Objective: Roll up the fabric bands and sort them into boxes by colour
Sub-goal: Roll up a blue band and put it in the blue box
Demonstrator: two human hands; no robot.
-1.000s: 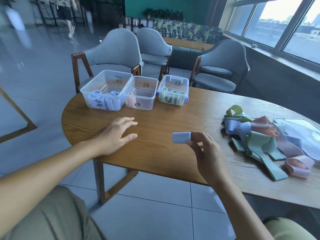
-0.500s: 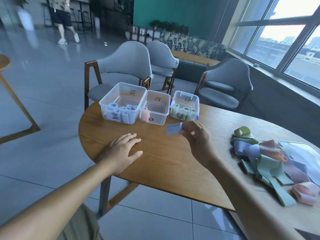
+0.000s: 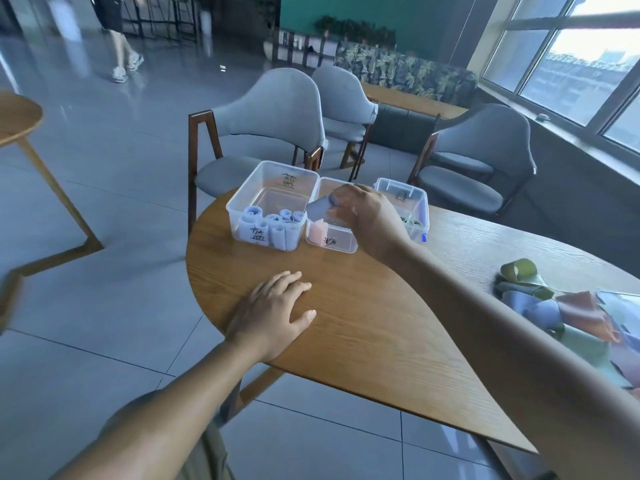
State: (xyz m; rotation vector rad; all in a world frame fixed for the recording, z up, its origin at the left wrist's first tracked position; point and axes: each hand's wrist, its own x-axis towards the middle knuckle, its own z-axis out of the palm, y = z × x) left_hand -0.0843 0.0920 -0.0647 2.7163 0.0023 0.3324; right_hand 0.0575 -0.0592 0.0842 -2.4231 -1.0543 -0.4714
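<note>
My right hand [image 3: 367,216] pinches a rolled blue fabric band [image 3: 319,207] above the seam between the left box and the middle box. The left clear box [image 3: 277,174] holds several blue rolls [image 3: 273,225]. One pink roll [image 3: 317,232] lies in the middle clear box [image 3: 341,244]. The right clear box [image 3: 414,195], with blue clips, is partly hidden behind my right hand and holds green rolls. My left hand [image 3: 273,315] rests flat on the wooden table [image 3: 363,327], fingers straight. A loose pile of green, blue and pink bands [image 3: 554,306] lies at the right edge.
Grey upholstered chairs [image 3: 270,126] stand behind the boxes, and another [image 3: 485,157] at the right. A clear lid [image 3: 620,306] lies by the band pile. The table's rounded edge runs close to my left hand. A person walks in the far background [image 3: 117,36].
My right hand has carried the blue roll forward and left, from near the table's front to above the boxes. The view has tilted up. My left hand has stayed on the table.
</note>
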